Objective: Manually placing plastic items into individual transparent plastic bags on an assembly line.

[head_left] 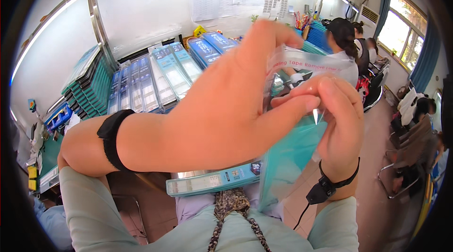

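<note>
Both hands are raised close to the camera, working the top of a clear plastic sleeve (292, 124) with a teal card inside. Left hand (226, 105): grip pressed together, thumb and fingers pinching the sleeve's upper flap (306, 61). Right hand (339, 120): fingers closed on the same edge from the other side. The sleeve hangs from the two pinches above the lap. Risk: the thin film could crease or tear if the pinches pull apart unevenly; an adhesive strip on the flap might stick askew or to a fingertip. A flat boxed pack (212, 181) rests across the knees and could slide off. On the table (52, 153), rows of similar long packs (155, 77) and teal stacks (92, 87); contents not legible.
</note>
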`<act>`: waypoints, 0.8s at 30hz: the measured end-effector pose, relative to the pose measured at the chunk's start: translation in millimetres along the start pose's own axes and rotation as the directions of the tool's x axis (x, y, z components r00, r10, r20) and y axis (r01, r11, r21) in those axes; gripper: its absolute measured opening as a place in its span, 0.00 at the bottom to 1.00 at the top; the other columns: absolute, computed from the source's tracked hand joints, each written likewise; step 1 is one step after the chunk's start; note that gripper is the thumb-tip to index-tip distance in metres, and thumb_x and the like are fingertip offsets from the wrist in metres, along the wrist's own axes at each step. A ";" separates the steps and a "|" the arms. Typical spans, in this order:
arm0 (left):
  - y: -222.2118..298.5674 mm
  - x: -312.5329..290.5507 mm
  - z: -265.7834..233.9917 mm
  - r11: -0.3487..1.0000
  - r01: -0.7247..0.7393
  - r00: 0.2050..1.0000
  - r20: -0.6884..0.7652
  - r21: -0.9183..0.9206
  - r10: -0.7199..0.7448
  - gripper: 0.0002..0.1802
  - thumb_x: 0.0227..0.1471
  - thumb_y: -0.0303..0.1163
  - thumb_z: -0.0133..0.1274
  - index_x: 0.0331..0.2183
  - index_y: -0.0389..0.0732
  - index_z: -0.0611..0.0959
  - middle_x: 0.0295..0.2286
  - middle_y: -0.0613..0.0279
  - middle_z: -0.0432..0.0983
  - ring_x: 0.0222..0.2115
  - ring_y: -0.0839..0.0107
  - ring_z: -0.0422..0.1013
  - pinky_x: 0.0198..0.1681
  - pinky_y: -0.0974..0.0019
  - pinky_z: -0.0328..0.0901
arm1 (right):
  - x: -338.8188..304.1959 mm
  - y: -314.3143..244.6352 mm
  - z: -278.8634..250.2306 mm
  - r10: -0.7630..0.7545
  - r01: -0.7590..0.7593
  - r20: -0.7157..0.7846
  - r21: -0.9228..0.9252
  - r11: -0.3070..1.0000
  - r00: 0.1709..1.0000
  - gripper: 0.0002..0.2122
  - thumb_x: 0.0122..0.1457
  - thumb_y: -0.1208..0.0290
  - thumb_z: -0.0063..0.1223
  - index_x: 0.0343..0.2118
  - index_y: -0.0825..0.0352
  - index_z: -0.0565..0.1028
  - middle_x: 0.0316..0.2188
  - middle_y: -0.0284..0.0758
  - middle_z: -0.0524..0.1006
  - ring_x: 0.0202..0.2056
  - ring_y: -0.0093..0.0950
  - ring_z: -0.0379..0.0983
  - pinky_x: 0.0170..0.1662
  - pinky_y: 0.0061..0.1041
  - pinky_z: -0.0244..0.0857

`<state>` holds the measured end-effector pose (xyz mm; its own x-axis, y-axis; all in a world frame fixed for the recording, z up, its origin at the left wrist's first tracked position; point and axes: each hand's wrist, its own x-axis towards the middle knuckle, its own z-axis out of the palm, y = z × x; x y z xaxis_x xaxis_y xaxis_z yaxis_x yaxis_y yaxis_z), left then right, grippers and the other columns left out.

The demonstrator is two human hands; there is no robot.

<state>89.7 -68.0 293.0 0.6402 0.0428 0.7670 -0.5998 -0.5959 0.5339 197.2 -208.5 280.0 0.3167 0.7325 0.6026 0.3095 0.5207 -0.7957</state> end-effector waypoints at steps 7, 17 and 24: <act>24.9 21.3 -34.6 0.732 -0.370 0.925 0.155 0.572 0.346 0.24 0.42 0.20 0.57 0.43 0.36 0.69 0.24 0.71 0.62 0.22 0.78 0.58 0.24 0.73 0.55 | -2.7 -6.5 23.4 -0.096 0.140 -0.348 0.104 0.985 0.933 0.16 0.60 0.63 0.39 0.37 0.72 0.72 0.32 0.38 0.76 0.33 0.29 0.75 0.36 0.26 0.67; 19.5 33.2 -41.4 0.529 -0.549 0.817 0.284 0.647 0.501 0.21 0.42 0.19 0.55 0.41 0.37 0.70 0.25 0.70 0.64 0.22 0.77 0.59 0.24 0.73 0.55 | -10.3 -0.6 35.9 -0.348 0.274 -0.354 -0.244 0.930 0.868 0.12 0.57 0.72 0.40 0.39 0.74 0.71 0.31 0.33 0.74 0.33 0.20 0.70 0.36 0.16 0.62; 18.1 35.4 -33.4 0.365 -0.660 0.708 0.382 0.657 0.593 0.19 0.42 0.18 0.55 0.39 0.37 0.71 0.26 0.69 0.66 0.22 0.77 0.59 0.24 0.72 0.56 | -12.7 -2.4 38.0 -0.402 0.258 -0.346 -0.393 0.883 0.848 0.12 0.60 0.73 0.38 0.40 0.75 0.71 0.33 0.32 0.73 0.33 0.17 0.67 0.37 0.13 0.58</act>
<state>85.5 -50.5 341.8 0.2811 -0.6297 0.7242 -0.3259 -0.7724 -0.5451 158.4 -202.3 272.0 0.4544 0.2605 0.8519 0.7072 0.4760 -0.5228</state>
